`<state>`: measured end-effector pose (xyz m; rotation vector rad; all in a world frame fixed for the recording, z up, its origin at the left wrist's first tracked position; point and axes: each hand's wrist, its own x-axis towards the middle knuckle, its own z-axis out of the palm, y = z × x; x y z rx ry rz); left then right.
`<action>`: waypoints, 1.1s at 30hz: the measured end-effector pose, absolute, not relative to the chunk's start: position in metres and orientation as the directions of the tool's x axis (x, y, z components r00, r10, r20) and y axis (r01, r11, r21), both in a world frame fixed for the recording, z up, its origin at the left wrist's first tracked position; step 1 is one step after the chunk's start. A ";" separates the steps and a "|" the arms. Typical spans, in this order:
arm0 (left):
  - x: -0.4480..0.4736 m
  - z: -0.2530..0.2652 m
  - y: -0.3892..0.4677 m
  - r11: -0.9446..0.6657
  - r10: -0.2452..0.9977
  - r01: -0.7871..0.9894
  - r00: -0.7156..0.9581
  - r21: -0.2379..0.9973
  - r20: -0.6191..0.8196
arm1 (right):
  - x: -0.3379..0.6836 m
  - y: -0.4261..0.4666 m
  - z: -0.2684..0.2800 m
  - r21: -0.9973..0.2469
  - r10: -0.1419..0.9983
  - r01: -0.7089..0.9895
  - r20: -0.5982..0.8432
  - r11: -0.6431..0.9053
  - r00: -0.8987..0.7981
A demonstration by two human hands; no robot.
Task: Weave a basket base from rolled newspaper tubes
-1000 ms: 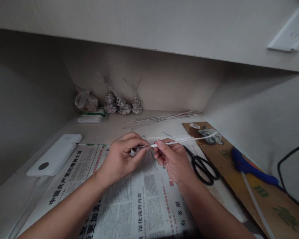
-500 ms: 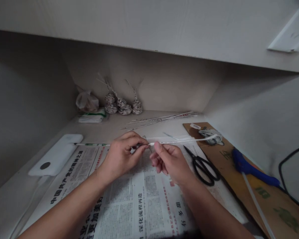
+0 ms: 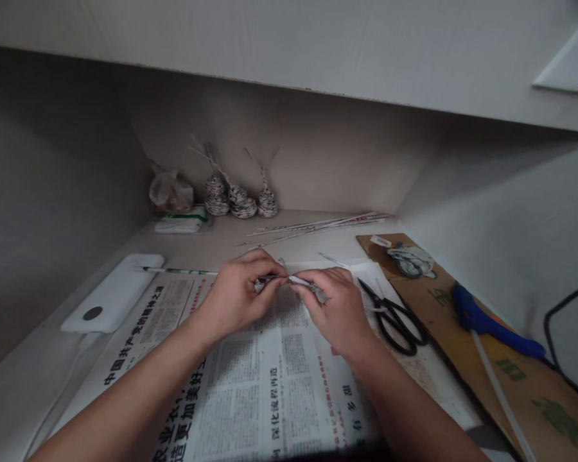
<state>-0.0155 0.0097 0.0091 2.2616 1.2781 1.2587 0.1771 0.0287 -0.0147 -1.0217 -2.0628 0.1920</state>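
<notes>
My left hand is closed, pinching a thin rolled paper tube between thumb and fingers. The tube's green-and-dark patterned stretch sticks out to the left, its tip over the white power bank. Just right of those fingertips, my right hand is closed on the white part of the paper tube. The fingertips of both hands are close together above the newspaper. A pale length of tube shows past my right hand, near the scissors; the rest is hidden by the palm.
A white power bank with a cable lies at left. Small woven paper gourds, a plastic bag and loose paper sticks are at the back. On cardboard at right lie a crumpled wrapper and a blue glue gun.
My right hand's fingers have closed round the white part of the tube. Its long end, which stretched right over the cardboard, now hangs lower behind that hand. My left hand keeps its pinch.
</notes>
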 end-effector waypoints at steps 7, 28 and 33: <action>-0.019 0.009 0.011 -0.596 0.786 0.583 0.283 0.552 0.550 | 0.177 0.026 -0.015 -0.628 0.799 0.498 0.514 0.598 -0.312; -0.024 0.007 0.016 -0.680 0.714 0.598 0.410 0.424 0.568 | 0.176 0.026 -0.010 -0.744 0.854 0.422 0.421 0.518 -0.306; -0.026 0.007 0.018 -0.670 0.721 0.593 0.378 0.447 0.580 | 0.176 0.025 -0.008 -0.765 0.864 0.410 0.390 0.497 -0.319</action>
